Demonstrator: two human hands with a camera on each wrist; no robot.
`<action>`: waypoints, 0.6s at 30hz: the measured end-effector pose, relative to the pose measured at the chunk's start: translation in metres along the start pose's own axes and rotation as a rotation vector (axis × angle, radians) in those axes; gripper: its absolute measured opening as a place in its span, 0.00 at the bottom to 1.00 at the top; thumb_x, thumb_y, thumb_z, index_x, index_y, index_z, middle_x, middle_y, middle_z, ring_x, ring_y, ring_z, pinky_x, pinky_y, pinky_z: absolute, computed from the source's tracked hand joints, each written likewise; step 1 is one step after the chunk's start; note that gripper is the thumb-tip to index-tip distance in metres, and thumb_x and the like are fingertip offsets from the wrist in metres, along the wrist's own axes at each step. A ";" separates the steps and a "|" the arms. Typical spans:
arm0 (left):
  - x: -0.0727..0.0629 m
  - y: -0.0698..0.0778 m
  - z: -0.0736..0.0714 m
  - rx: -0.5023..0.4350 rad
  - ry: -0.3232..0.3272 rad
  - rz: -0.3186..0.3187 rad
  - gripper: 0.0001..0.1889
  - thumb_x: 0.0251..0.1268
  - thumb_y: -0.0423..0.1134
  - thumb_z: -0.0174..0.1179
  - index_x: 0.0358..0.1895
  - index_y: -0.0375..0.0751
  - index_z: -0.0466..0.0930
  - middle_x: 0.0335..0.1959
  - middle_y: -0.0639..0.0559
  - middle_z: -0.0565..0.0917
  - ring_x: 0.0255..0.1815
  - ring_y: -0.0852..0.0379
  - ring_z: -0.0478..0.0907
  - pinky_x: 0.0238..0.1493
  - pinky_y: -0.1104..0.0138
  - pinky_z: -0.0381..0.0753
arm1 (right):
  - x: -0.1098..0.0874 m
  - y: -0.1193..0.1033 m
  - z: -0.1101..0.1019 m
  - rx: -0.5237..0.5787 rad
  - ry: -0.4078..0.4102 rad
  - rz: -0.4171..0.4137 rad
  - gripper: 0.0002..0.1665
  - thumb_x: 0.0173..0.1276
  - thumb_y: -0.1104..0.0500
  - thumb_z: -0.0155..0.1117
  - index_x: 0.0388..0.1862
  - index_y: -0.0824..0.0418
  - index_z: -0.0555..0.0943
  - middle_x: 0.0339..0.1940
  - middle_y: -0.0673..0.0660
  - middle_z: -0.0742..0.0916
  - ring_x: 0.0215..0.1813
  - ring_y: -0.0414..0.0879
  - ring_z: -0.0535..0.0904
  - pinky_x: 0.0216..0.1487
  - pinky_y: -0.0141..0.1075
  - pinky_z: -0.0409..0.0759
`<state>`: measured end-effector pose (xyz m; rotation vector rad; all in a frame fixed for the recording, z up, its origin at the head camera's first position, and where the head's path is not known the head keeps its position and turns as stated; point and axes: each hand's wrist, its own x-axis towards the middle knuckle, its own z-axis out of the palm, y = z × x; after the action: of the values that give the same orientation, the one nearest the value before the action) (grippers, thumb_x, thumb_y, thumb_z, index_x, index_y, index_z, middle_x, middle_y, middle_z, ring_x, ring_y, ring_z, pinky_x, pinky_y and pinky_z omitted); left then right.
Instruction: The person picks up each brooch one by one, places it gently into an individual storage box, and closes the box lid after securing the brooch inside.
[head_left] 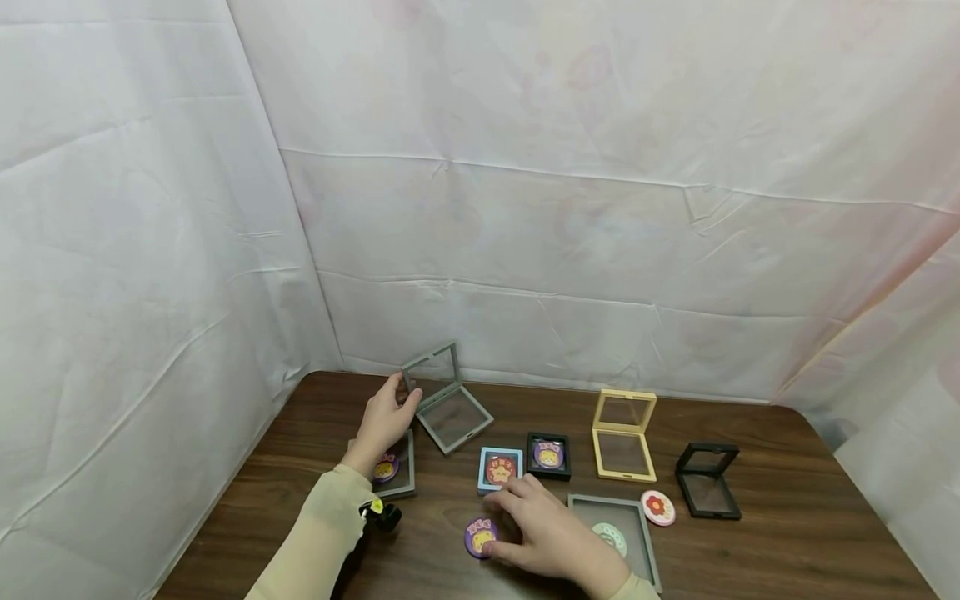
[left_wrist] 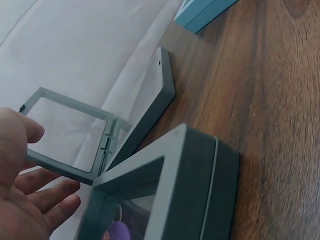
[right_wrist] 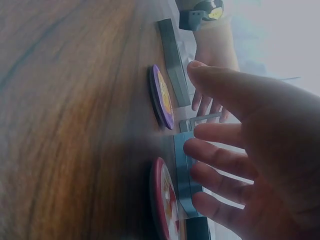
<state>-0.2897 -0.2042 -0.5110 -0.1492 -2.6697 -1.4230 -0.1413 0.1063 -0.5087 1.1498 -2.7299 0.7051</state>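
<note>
My left hand [head_left: 386, 421] grips the left edge of the raised clear lid of a grey display frame [head_left: 453, 419], thumb in front and fingers behind. The frame stands unfolded at the back left. Beneath the left forearm lies a closed grey frame [head_left: 407, 467] with a purple badge [head_left: 386, 468] inside. My right hand [head_left: 536, 529] hovers low with loosely bent fingers, holding nothing. Its thumb tip overlaps a purple round badge [head_left: 476, 533] in the head view. That badge [right_wrist: 162, 97] lies flat on the table below the thumb in the right wrist view.
A blue frame [head_left: 489, 486] and a black frame [head_left: 531, 454] hold badges. An unfolded yellow frame [head_left: 625, 475], an unfolded black frame [head_left: 712, 496] and a flower badge [head_left: 659, 507] stand farther right. Partly under the right forearm is a large grey frame [head_left: 651, 550] with a green badge [head_left: 611, 537].
</note>
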 end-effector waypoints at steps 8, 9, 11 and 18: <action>0.002 0.000 0.006 0.064 0.044 0.028 0.23 0.91 0.39 0.51 0.77 0.29 0.70 0.63 0.36 0.88 0.34 0.47 0.81 0.42 0.52 0.81 | 0.000 -0.002 0.001 0.003 -0.021 0.018 0.30 0.74 0.36 0.75 0.61 0.56 0.87 0.54 0.47 0.86 0.52 0.38 0.75 0.54 0.36 0.81; 0.002 0.000 0.006 0.063 0.044 0.026 0.22 0.91 0.39 0.51 0.76 0.30 0.71 0.62 0.38 0.88 0.29 0.50 0.77 0.39 0.55 0.78 | 0.000 -0.002 0.001 0.004 -0.025 0.022 0.30 0.74 0.36 0.75 0.61 0.56 0.87 0.54 0.46 0.86 0.53 0.38 0.75 0.55 0.36 0.81; 0.002 0.000 0.006 0.058 0.040 0.022 0.18 0.91 0.38 0.50 0.73 0.33 0.75 0.61 0.40 0.89 0.23 0.54 0.69 0.33 0.60 0.73 | 0.000 -0.002 0.002 0.005 -0.032 0.030 0.31 0.74 0.35 0.75 0.62 0.56 0.87 0.54 0.46 0.86 0.53 0.38 0.75 0.55 0.37 0.81; -0.001 -0.001 0.007 0.031 0.030 0.020 0.13 0.92 0.36 0.48 0.65 0.36 0.78 0.57 0.41 0.91 0.20 0.56 0.62 0.27 0.65 0.67 | 0.001 -0.001 0.004 0.001 -0.082 0.061 0.34 0.75 0.33 0.73 0.64 0.56 0.87 0.55 0.45 0.85 0.54 0.37 0.75 0.59 0.40 0.82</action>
<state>-0.2891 -0.1990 -0.5158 -0.1496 -2.6573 -1.3661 -0.1404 0.1034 -0.5113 1.1240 -2.8435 0.6820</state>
